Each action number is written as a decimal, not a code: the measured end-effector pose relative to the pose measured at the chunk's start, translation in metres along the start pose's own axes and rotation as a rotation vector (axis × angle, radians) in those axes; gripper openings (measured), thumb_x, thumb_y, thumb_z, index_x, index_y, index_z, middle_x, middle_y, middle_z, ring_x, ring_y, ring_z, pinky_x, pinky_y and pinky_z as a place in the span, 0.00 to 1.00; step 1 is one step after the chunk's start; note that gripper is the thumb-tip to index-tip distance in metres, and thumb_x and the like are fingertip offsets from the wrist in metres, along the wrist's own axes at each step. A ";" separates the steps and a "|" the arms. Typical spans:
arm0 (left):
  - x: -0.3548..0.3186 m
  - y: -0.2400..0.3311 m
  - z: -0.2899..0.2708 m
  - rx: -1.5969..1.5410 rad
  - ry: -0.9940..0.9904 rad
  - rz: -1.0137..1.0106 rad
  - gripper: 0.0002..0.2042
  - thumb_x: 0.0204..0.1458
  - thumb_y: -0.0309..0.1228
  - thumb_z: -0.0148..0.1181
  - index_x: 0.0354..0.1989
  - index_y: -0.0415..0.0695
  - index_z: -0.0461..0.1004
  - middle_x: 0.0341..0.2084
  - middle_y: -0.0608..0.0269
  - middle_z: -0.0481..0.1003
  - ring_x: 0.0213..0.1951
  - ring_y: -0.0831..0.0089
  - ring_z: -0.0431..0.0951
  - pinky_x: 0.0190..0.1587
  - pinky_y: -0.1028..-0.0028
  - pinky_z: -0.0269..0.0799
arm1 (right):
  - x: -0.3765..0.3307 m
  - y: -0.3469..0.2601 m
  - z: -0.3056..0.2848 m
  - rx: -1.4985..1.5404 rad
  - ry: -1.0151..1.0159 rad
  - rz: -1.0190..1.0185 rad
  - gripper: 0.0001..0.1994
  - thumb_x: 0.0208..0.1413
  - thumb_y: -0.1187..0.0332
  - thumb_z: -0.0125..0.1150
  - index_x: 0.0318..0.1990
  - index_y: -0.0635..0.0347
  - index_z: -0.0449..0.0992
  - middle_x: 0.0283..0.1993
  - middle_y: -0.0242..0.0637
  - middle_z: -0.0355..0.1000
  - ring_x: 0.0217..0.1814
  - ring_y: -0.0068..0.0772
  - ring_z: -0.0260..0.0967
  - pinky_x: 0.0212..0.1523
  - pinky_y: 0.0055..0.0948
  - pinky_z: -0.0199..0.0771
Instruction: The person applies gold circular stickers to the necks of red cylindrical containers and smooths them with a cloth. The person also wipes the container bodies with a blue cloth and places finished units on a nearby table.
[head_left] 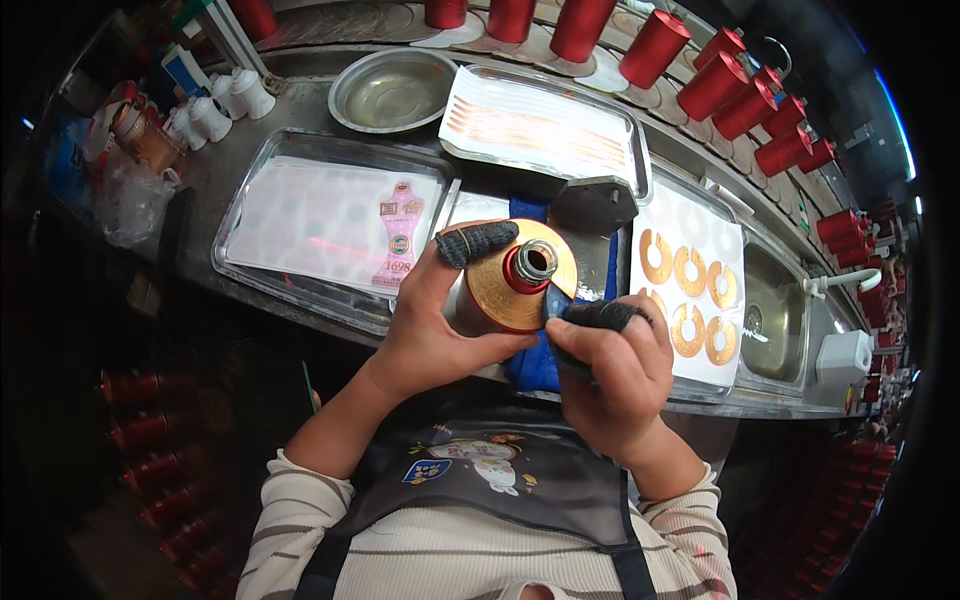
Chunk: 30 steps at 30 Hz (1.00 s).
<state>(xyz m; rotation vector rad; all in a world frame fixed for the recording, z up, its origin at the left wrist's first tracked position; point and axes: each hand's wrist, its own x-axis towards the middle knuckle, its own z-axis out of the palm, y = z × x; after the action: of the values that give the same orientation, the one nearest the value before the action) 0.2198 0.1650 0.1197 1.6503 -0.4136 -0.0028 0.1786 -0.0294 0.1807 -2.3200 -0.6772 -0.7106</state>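
My left hand [425,320] is wrapped round a bottle [490,287], seen from above near the middle of the view. A gold ring-shaped label covers the bottle's shoulder, around a red neck and an uncapped threaded mouth. My right hand [622,385] is closed on a small scraper-like tool [556,302] with a bluish flat tip and a dark handle. Its tip touches the right edge of the gold label. Black covers sit on one finger of each hand. Under the bottle lies a blue cloth [537,370], and the bottle's lower body is hidden.
A sheet of gold C-shaped labels [688,268] lies right, beside a sink [778,310]. At left is a metal tray [225,250] with pink bottle-shaped labels. Behind are a metal bowl [392,90], a tray of orange-striped strips [540,125] and red bottles [655,48] on a conveyor.
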 end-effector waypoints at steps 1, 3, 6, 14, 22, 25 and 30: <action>-0.003 0.001 0.005 0.039 0.050 0.026 0.38 0.35 0.30 0.81 0.60 0.43 0.70 0.54 0.54 0.72 0.57 0.60 0.74 0.60 0.65 0.69 | -0.001 -0.004 0.000 -0.024 -0.014 -0.010 0.17 0.35 0.82 0.65 0.39 0.61 0.82 0.31 0.37 0.72 0.33 0.41 0.68 0.35 0.36 0.72; -0.006 0.001 0.015 0.081 0.147 0.109 0.37 0.36 0.30 0.80 0.59 0.43 0.70 0.53 0.53 0.72 0.55 0.56 0.75 0.58 0.63 0.70 | 0.000 -0.008 0.001 0.015 -0.060 -0.082 0.17 0.37 0.80 0.67 0.39 0.60 0.82 0.31 0.36 0.73 0.34 0.41 0.69 0.35 0.36 0.72; -0.004 -0.003 0.020 0.113 0.211 0.205 0.37 0.36 0.30 0.80 0.59 0.43 0.70 0.53 0.52 0.71 0.54 0.55 0.75 0.57 0.62 0.71 | 0.014 -0.009 0.000 0.231 -0.126 -0.161 0.16 0.37 0.80 0.67 0.39 0.59 0.82 0.32 0.35 0.73 0.35 0.40 0.69 0.35 0.36 0.72; -0.002 -0.004 0.027 0.237 0.268 0.234 0.39 0.32 0.29 0.79 0.58 0.45 0.69 0.50 0.53 0.69 0.53 0.52 0.72 0.55 0.60 0.70 | 0.012 -0.003 0.003 0.174 -0.102 -0.166 0.16 0.35 0.83 0.68 0.37 0.59 0.82 0.31 0.36 0.73 0.33 0.42 0.70 0.36 0.37 0.73; -0.004 -0.013 0.042 0.378 0.466 0.319 0.39 0.33 0.36 0.80 0.58 0.48 0.66 0.48 0.54 0.67 0.51 0.53 0.69 0.52 0.57 0.66 | 0.018 0.000 -0.001 0.275 -0.134 -0.128 0.20 0.32 0.84 0.65 0.38 0.60 0.83 0.32 0.36 0.74 0.34 0.42 0.71 0.37 0.36 0.74; -0.005 -0.008 0.044 0.423 0.468 0.317 0.39 0.33 0.38 0.80 0.57 0.47 0.66 0.48 0.54 0.67 0.51 0.53 0.69 0.52 0.58 0.66 | 0.016 0.014 0.004 0.121 -0.004 -0.068 0.20 0.32 0.84 0.65 0.39 0.61 0.82 0.33 0.37 0.74 0.34 0.44 0.72 0.37 0.36 0.74; -0.004 -0.016 0.040 0.426 0.436 0.282 0.44 0.34 0.43 0.81 0.60 0.44 0.62 0.51 0.51 0.62 0.54 0.51 0.65 0.56 0.56 0.62 | 0.017 -0.001 -0.001 0.279 -0.074 -0.037 0.19 0.33 0.85 0.70 0.38 0.61 0.82 0.33 0.39 0.76 0.34 0.43 0.72 0.37 0.34 0.73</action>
<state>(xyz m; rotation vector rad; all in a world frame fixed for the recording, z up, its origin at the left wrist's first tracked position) 0.2108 0.1288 0.0980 1.9299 -0.3194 0.6851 0.1900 -0.0241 0.1923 -2.0902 -0.8001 -0.5120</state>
